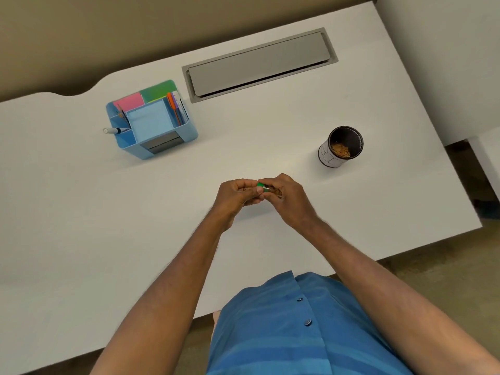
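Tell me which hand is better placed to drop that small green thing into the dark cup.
Right, probably. The right hand and left hand both pinch the small green thing, but the dark cup stands on the right's side; the left would have to cross.

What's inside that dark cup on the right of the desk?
The cup holds a loose heap of small tan-orange pieces, too small to identify. Its near wall covers the rest of the bottom. The left hand and right hand pinch a green item nearby.
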`<state>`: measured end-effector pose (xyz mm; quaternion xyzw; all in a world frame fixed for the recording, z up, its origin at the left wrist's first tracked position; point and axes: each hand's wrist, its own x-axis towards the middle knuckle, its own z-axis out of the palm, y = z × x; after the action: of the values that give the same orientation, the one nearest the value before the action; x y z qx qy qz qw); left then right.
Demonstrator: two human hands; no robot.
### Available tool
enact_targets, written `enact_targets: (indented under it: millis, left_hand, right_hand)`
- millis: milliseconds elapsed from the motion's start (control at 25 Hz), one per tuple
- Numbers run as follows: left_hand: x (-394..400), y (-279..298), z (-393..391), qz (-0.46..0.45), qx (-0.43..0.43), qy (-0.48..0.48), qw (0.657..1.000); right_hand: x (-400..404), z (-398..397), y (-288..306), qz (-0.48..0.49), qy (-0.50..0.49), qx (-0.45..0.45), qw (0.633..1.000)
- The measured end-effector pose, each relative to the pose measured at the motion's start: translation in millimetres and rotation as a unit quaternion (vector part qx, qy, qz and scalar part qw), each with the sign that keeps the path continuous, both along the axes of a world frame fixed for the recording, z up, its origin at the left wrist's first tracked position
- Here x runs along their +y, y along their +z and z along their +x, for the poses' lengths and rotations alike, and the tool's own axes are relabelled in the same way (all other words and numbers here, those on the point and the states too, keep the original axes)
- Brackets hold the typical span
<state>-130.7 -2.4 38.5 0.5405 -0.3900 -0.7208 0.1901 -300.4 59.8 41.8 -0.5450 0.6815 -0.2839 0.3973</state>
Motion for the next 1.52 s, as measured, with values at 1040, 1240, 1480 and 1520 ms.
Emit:
enact_targets:
  millis: [1040,1240,1480,1520]
  left_hand:
    - [0,-58,41,-0.183,-0.297,-0.036,0.936]
    - [1,-71,47,-0.188,-0.322,-0.050,0.927]
    - [5,-50,22,-0.258,-0.390,-0.089,0.880]
    - [4,-42,9,-0.284,-0.389,-0.098,0.871]
  right_hand:
    - [6,-21,5,0.064,-0.171,-0.270,0.945]
    - [10,-34,13,0.056,-0.185,-0.294,0.936]
    - [13,-55,24,0.038,-0.204,-0.275,0.939]
    - [13,-62,27,0.031,-0.212,-0.269,0.939]
